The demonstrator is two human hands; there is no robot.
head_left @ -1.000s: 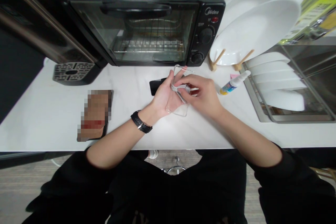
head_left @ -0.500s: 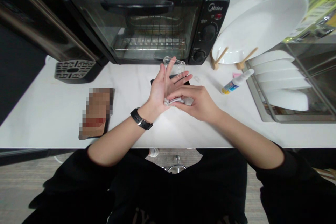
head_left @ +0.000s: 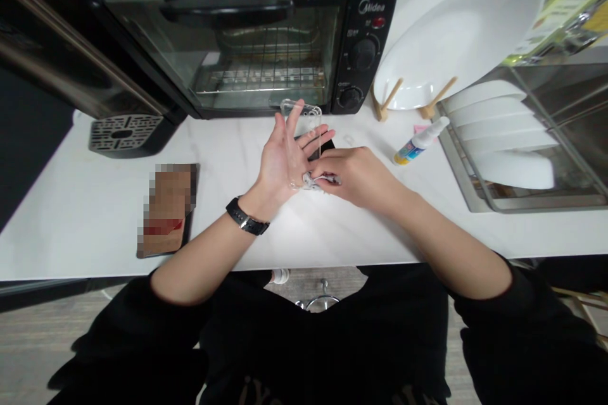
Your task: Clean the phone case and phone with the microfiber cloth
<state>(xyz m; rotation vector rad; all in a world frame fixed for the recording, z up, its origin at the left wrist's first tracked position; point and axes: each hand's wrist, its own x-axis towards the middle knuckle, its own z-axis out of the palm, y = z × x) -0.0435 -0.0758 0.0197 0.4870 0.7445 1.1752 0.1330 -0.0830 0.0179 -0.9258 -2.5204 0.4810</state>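
The right hand (head_left: 358, 177) was drawn in to a narrow pinch, holding a crumpled, greyish-white cloth (head_left: 312, 182) between thumb and fingers. The cloth met the near end of a clear phone case (head_left: 304, 133), which lay across the upturned palm of the left hand (head_left: 276, 164). That hand was spread wide, its fingers parted and pointing away from the front edge of the worktop (head_left: 61, 221), with the index fingertip reaching the far end of the case. Both hands were above the middle of the worktop, between its front edge and the oven. A black strap (head_left: 247, 218) circled the left wrist.

Beneath the hands lay a dark, flat object (head_left: 327, 141), mostly hidden by them. To the right, near the rim of the sink (head_left: 468, 196), was a white spray bottle (head_left: 414, 147) with a blue and yellow label, a small pink item (head_left: 422, 130) just behind it. White bowls (head_left: 501, 133) leaned in a row over the sink, and large white plates (head_left: 460, 44) stood in a wooden rack (head_left: 392, 101) farther back.

Beyond the hands stood a black toaster oven (head_left: 161, 57). To its left, a dark machine's slotted drip tray (head_left: 142, 133) jutted out. A phone (head_left: 166, 209), its screen pixelated, lay near the front edge, left of the left forearm.
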